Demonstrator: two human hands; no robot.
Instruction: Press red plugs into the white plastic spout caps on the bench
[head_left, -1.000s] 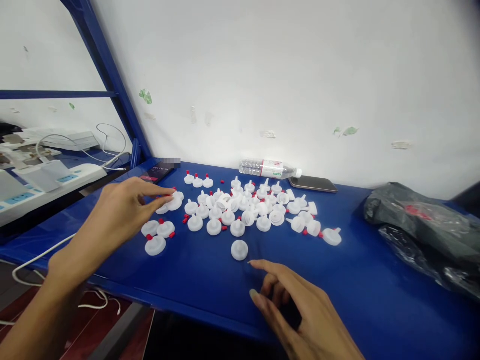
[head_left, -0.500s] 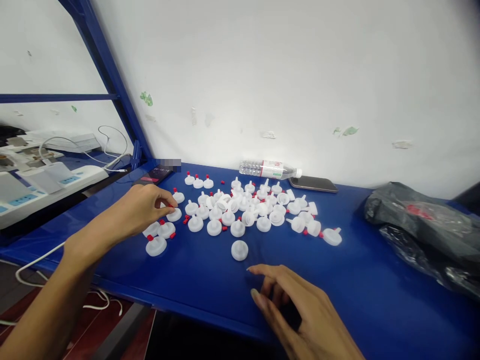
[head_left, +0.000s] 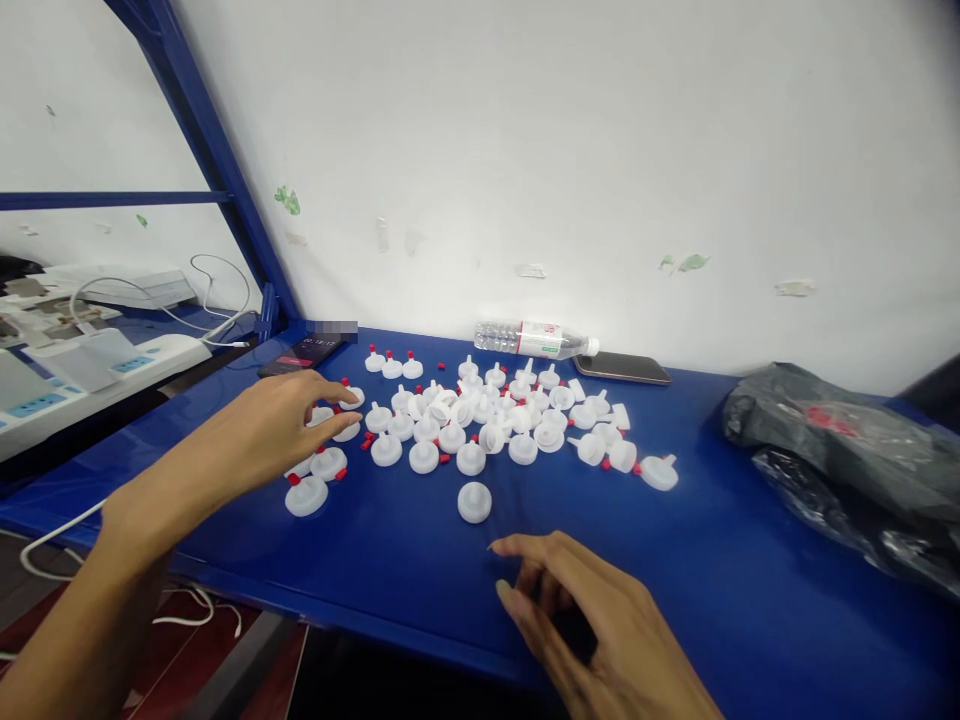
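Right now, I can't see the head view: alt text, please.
Left hand, fingers parted, at red-tipped white caps on a blue table; right hand open near a lone cap. Bottle and phone lie behind the cap pile.

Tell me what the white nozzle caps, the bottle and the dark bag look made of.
White nozzle caps: probably smooth plastic, given their milky, moulded look.
Bottle: likely glossy plastic, with see-through, ribbed walls.
Dark bag: seemingly thin plastic film, shown by shiny creases.
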